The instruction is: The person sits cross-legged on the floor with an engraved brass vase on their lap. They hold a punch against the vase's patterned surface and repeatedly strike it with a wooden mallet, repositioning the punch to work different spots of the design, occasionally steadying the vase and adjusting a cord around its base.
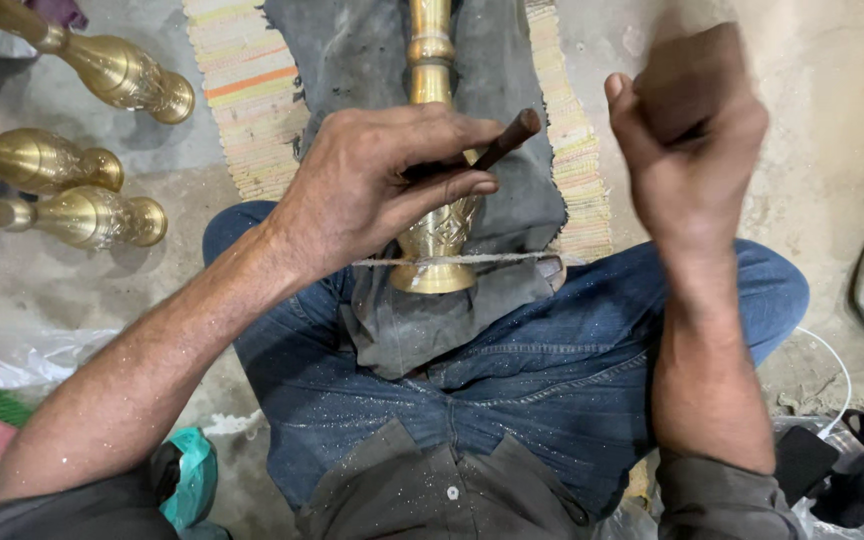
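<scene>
**Brass stem held on the lap, tool pressed to it**

A turned brass stem (434, 150) lies lengthwise on a grey cloth (432, 320) spread over the person's lap, its flared, patterned base toward the body and its slimmer neck running off toward 12 o'clock. The base sits just above the cloth's folded near edge, where a pale strip crosses beneath it. Under the cloth, a striped woven mat (252, 90) shows at either side, and the blue-jeaned knees spread out to 3 and 9 o'clock.

The left hand (372, 185) rests over the stem's bulb, fingers curled around a dark rod-like tool (507, 140) whose blunt end sticks out toward 2 o'clock; the forearm comes in from 8 o'clock. The right hand (687, 130) is raised at 2 o'clock, well apart from the stem, clenched into a fist and blurred; whether it holds anything cannot be told. Its forearm stands nearly upright from 5 o'clock.

Open concrete floor lies between the two hands and beyond the right knee. At 10 o'clock three more brass stems (82, 215) lie side by side on the floor, well apart from the lap. Fine glittering dust speckles the jeans and sleeves.
</scene>
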`<state>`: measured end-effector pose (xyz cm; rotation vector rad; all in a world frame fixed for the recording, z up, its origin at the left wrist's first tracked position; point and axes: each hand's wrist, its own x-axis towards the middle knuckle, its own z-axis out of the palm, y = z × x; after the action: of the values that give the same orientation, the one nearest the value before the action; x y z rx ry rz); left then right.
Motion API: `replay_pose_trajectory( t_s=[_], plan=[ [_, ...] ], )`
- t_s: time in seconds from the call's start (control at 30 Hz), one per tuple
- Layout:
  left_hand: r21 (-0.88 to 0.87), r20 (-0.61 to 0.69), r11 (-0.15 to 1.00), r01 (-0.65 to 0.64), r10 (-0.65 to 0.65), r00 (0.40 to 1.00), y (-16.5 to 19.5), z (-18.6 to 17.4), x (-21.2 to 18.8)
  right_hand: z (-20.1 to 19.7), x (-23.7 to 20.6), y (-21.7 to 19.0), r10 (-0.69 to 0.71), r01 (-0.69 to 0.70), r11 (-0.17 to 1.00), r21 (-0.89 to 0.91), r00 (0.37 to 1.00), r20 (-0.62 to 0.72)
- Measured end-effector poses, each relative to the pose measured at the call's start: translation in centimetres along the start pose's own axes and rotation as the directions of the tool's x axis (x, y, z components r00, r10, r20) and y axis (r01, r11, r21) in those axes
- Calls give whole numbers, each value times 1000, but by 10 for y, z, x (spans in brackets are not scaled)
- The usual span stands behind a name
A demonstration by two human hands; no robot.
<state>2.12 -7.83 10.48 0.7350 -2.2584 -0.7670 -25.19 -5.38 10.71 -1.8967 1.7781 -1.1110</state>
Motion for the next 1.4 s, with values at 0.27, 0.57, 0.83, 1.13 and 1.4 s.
replay_pose_trajectory(
  t_s=[0.27,0.57,0.83,1.13,1.4],
  plan=[
    [17,16,1000,7,-7,1000,1,-3,1,5,0,4,-229,228,972,-46,973,-13],
    [-16,13,999,-45,45,999,-6,1,0,7,-9,25,-230,229,972,53,973,17],
    [-35,15,999,-31,31,999,-3,-1,2,5,-8,20,-301,286,938,-194,952,-50],
    [-76,18,997,-20,21,1000,-4,-3,1,3,-3,-5,236,-247,937,249,969,73],
    [-62,19,998,-22,23,1000,-5,-2,1,9,-2,4,-369,345,892,-292,929,-28]
  ],
)
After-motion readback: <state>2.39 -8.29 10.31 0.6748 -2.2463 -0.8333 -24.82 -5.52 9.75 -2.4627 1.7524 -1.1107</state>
